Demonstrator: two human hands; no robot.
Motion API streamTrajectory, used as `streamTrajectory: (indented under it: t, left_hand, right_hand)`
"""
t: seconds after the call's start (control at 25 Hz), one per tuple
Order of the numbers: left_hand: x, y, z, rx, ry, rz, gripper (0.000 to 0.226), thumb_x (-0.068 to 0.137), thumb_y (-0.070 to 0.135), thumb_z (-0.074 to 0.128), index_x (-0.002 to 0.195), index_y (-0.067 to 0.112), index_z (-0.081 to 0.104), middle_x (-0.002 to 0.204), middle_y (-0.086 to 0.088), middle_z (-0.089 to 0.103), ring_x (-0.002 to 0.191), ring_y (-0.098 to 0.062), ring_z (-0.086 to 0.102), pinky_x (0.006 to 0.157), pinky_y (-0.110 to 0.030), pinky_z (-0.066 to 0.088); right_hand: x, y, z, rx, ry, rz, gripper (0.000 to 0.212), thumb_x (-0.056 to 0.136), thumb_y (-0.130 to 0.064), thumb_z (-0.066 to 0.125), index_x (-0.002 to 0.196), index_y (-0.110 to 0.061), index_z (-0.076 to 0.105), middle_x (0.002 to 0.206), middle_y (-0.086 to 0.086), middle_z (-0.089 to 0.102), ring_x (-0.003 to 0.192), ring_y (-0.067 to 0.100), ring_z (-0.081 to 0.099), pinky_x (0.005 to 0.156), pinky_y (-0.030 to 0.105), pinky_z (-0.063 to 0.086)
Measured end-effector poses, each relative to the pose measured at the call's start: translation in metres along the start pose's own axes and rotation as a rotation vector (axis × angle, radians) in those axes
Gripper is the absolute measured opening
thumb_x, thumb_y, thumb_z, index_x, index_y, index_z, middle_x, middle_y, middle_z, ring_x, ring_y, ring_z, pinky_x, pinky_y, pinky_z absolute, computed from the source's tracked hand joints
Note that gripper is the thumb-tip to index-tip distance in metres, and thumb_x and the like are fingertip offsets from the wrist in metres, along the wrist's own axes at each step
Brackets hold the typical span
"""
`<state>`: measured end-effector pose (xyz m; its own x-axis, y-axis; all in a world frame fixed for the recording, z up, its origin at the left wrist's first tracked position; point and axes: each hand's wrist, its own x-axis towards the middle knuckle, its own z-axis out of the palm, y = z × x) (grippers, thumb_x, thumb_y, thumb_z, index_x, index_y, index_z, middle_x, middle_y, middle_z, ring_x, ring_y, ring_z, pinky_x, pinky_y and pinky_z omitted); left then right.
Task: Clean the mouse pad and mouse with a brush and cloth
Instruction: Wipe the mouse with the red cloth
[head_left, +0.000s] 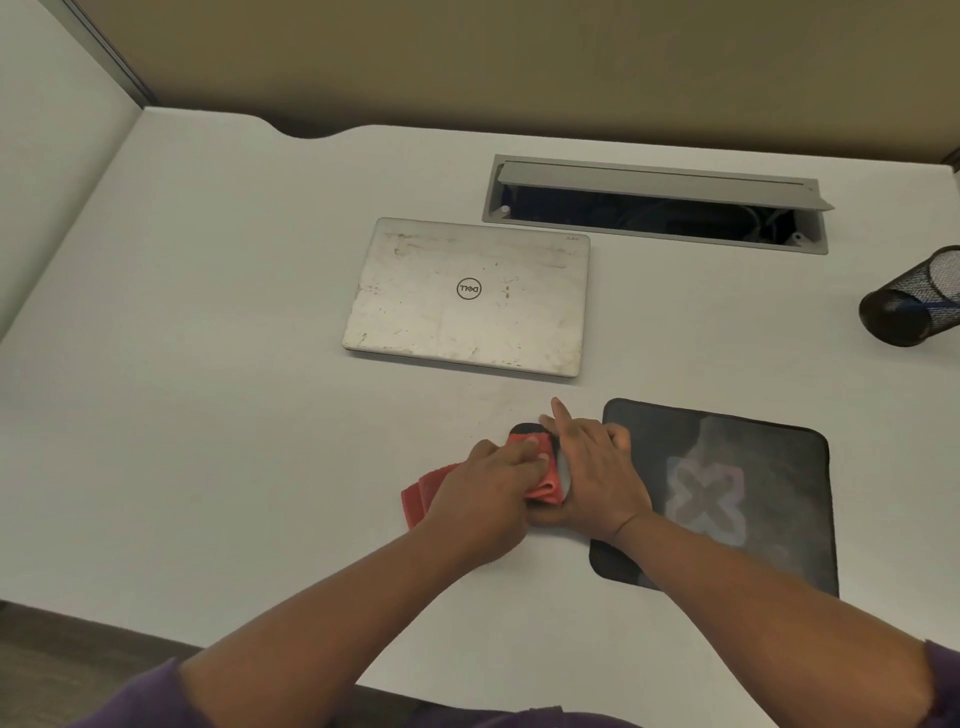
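A: Pad (727, 493)? Where is it?
B: Just right of my hands, flat.
A: Cloth (540, 467)?
B: My left hand (488, 493) presses it onto the mouse (527, 430), fingers curled over it.
A: Mouse?
B: Gripped by my right hand (597, 467).

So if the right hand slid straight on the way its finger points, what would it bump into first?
Probably the laptop. The right hand holds the mouse, and its finger points up and a bit left over bare desk toward the laptop's near edge. Depth is hard to judge.
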<state>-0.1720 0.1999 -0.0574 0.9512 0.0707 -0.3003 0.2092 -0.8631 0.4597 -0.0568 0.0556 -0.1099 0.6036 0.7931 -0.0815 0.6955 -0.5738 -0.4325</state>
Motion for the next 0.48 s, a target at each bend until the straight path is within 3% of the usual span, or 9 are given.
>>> streamTrajectory:
  t: [0.08,0.2,0.36,0.48]
  left_hand:
    - [0.013,0.002,-0.008,-0.018,-0.011,-0.059,0.045,0.088,0.04,0.047,0.128,0.025,0.062,0.142,0.006,0.054,0.1,-0.023,0.051,0.089,-0.038,0.047]
    - [0.034,0.008,-0.018,-0.016,-0.055,-0.137,0.043,0.09,0.023,0.057,0.133,0.023,0.061,0.141,0.003,0.056,0.116,-0.024,0.054,0.102,-0.038,0.043]
    - [0.034,0.009,-0.025,-0.038,-0.001,-0.224,0.019,0.088,0.017,0.054,0.104,0.022,0.061,0.104,0.004,0.063,0.095,-0.024,0.057,0.078,-0.034,0.046]
    - [0.04,0.016,-0.028,0.0,-0.034,-0.229,0.011,0.085,0.018,0.054,0.092,0.024,0.048,0.092,0.006,0.049,0.084,-0.02,0.046,0.07,-0.032,0.038]
  right_hand:
    - [0.0,-0.002,0.0,-0.012,0.009,-0.007,0.129,0.06,-0.09,0.056,0.157,-0.014,0.016,0.131,-0.012,0.058,0.118,0.013,0.049,0.1,0.043,0.028]
    - [-0.004,-0.002,0.0,-0.005,0.024,0.001,0.129,0.061,-0.088,0.058,0.157,-0.013,0.016,0.121,-0.01,0.06,0.116,0.012,0.048,0.099,0.04,0.024]
    - [-0.004,-0.005,0.001,0.02,0.047,0.004,0.128,0.059,-0.088,0.06,0.156,-0.019,0.013,0.135,-0.003,0.051,0.125,0.016,0.043,0.106,0.042,0.024]
    - [-0.004,-0.002,0.002,0.046,0.079,0.008,0.122,0.058,-0.083,0.063,0.154,-0.025,0.015,0.124,-0.005,0.051,0.118,0.019,0.048,0.106,0.04,0.021]
